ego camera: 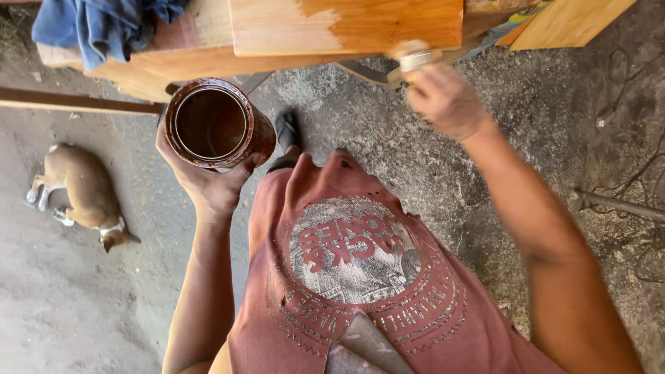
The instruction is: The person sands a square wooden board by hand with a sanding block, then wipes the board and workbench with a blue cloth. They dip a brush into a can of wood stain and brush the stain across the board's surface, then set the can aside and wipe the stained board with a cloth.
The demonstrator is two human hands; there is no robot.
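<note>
Rough concrete floor (429, 159) lies below me. My left hand (208, 183) wraps the open stain can (216, 125); farther ahead, my right hand (443, 100) grips the brush (409, 61), touching the wooden panel (346, 24) by its lower edge.

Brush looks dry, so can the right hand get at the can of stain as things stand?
Probably yes: the can of stain sits open-topped in the left hand, nothing covers it, and the right hand with its brush has clear space across.
</note>
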